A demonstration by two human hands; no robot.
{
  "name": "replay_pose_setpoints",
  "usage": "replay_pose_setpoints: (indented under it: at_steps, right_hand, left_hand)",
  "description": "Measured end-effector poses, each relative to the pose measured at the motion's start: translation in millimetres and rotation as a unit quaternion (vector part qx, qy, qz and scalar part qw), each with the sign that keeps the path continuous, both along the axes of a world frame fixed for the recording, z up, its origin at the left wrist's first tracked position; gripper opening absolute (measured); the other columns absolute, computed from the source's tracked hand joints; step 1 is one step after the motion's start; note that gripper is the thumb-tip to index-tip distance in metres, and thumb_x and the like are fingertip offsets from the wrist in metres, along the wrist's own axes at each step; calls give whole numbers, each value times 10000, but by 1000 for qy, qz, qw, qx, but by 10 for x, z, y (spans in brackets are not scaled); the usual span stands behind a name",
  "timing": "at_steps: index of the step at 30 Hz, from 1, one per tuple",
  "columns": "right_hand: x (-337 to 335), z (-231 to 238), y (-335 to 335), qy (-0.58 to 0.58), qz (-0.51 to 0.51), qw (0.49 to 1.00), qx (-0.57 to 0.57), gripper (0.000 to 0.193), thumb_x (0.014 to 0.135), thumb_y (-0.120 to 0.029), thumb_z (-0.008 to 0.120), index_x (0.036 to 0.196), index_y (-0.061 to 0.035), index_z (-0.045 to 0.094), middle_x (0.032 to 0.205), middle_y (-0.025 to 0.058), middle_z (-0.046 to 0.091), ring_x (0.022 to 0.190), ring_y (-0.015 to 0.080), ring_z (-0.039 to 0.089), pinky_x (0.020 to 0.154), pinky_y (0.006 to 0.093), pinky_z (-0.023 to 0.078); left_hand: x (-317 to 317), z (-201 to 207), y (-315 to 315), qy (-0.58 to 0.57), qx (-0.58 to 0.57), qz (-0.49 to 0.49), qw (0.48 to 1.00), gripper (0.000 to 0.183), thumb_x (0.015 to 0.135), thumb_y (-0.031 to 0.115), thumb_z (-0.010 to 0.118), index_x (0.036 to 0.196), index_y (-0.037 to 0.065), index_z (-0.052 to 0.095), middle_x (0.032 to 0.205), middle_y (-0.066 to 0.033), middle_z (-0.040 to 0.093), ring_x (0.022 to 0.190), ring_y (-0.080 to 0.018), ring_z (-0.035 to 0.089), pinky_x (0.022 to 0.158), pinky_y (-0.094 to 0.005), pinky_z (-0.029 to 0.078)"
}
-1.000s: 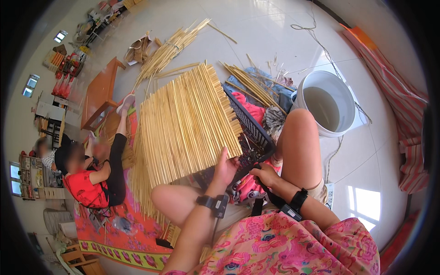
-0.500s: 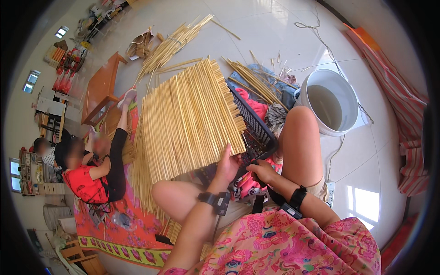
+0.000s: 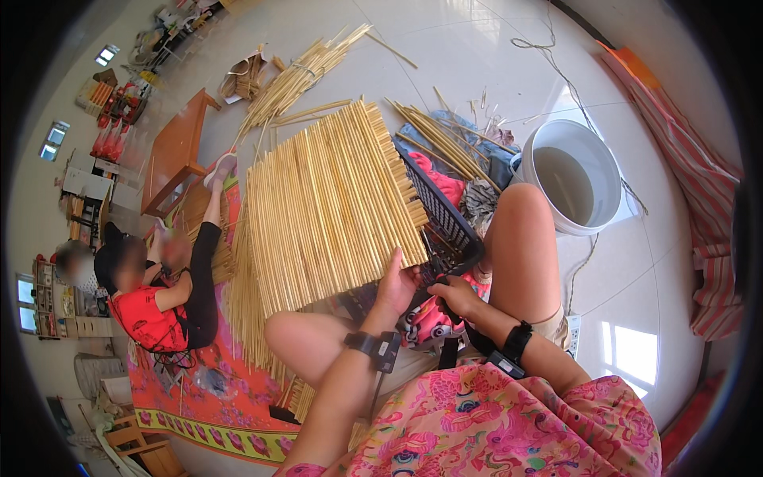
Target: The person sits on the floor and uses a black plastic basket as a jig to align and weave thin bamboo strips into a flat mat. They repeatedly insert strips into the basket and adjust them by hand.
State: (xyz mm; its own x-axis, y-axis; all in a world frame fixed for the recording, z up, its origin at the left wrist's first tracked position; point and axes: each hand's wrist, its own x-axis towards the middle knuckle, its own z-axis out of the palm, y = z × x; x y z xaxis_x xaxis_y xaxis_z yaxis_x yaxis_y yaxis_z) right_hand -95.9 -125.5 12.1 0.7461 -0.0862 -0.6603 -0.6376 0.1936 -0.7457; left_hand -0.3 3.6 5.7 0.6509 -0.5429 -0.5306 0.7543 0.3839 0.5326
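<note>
A flat mat of yellow stalks (image 3: 330, 211), lined up side by side, lies tilted in front of me and partly rests on a dark plastic basket (image 3: 445, 219). At the mat's near right corner, my left hand (image 3: 396, 288) grips its edge, thumb on top and fingers below. Close to its right, my right hand (image 3: 455, 296) is closed beside the basket's near end. Something dark shows at its fingers, but I cannot make out what it is. Pink patterned cloth (image 3: 429, 322) lies below both hands, between my knees.
A white bucket of murky water (image 3: 568, 175) stands right of my knee. Loose stalks (image 3: 449, 143) lie on blue cloth beyond the basket; a tied stalk bundle (image 3: 306, 75) lies farther off. A person in red (image 3: 151, 310) sits left on a floral mat (image 3: 230, 413), near an orange-brown table (image 3: 175, 151).
My hands and the stalk mat have barely moved. In the left background, the head of a farther person has shifted slightly.
</note>
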Motion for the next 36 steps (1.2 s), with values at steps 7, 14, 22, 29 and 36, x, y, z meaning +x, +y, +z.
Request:
replay_pose_setpoints:
  at_steps: [7,14,22,29,36]
  right_hand:
    - [-15,-34,26,-1,3,999,-33,331,755,-282,611,804,45,599,614,96,586,524,181,578,501,313,455]
    - [-44,6,-12,-9,1,997,-72,344,760,-293,602,769,51,595,593,107,576,525,190,574,507,317,452]
    - [-118,32,-57,6,4,999,-44,357,747,-302,654,862,24,568,668,84,579,564,177,574,518,308,457]
    - [-89,-42,-66,6,12,1000,-25,361,728,-311,664,839,23,582,667,83,586,553,173,571,512,307,449]
    - [-24,-6,-41,17,16,1000,-10,346,726,-321,651,783,17,601,637,86,583,524,179,564,504,311,441]
  left_hand:
    - [-3,-15,-4,0,-6,-1,1000,332,917,430,503,1032,123,554,819,20,569,688,-88,507,631,-230,442]
    - [10,-63,6,12,-9,0,1000,335,912,428,513,1037,119,556,841,15,572,700,-97,508,627,-234,448]
    - [7,-23,-5,4,-7,7,1000,349,912,434,511,1043,114,557,836,13,568,697,-96,503,630,-230,443]
    - [-10,79,-12,-4,-9,-16,1000,336,915,434,503,1019,120,561,794,24,567,674,-78,504,622,-229,435]
    - [-7,-8,24,-6,-2,-1,1000,332,920,436,490,1013,125,562,786,30,561,674,-74,503,625,-225,430]
